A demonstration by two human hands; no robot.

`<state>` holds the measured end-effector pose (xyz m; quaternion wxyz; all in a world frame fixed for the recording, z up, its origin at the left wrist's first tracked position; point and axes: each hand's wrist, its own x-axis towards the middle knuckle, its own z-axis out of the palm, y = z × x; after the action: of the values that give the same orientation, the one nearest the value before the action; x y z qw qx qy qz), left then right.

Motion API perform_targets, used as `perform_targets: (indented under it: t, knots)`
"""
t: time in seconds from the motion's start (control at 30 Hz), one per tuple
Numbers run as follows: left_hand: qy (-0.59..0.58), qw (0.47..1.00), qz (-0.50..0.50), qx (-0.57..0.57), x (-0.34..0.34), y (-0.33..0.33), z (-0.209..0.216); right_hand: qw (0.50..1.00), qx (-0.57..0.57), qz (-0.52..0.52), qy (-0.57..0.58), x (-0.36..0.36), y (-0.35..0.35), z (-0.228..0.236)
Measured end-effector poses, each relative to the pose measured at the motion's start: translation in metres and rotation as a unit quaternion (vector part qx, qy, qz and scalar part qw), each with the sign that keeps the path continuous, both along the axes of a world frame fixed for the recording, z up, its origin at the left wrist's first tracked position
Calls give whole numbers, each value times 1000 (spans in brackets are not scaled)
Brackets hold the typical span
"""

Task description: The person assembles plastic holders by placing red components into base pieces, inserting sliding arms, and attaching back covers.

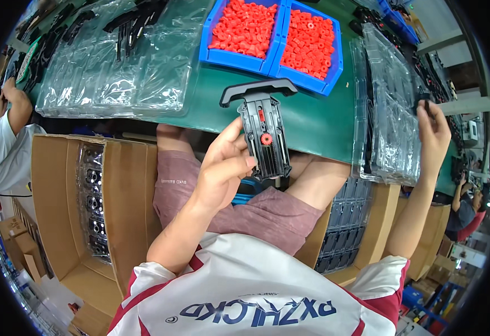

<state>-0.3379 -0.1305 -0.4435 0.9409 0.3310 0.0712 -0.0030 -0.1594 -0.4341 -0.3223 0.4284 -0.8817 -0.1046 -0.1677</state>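
Note:
My left hand (222, 168) grips a black plastic bracket (273, 154) by its left side, above my lap. A curved black crossbar tops this bracket, and a small red gear (266, 139) and a red insert sit in its middle channel. Out to the right, my right hand (434, 126) is raised beside a stack of clear plastic trays (390, 112). Its fingers pinch a small black part (422, 96), whose exact kind is too small to tell.
Two blue bins (273, 68) of small red parts stand on the green table (318, 120). Clear trays (116, 84) with black parts lie left. Cardboard boxes (130, 207) flank my legs. At far left, a co-worker's arm (18, 106) reaches to the table; other people are far right.

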Motion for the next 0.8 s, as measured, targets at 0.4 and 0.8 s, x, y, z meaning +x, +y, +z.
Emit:
perform_targets:
  t: [0.4, 0.8]
  knots:
    - [-52, 999, 6, 0, -4, 7, -16, 972, -58, 214, 77, -109, 93, -90]
    - [-44, 999, -13, -11, -2, 6, -18, 673, 543, 422, 274, -107, 92, -77]
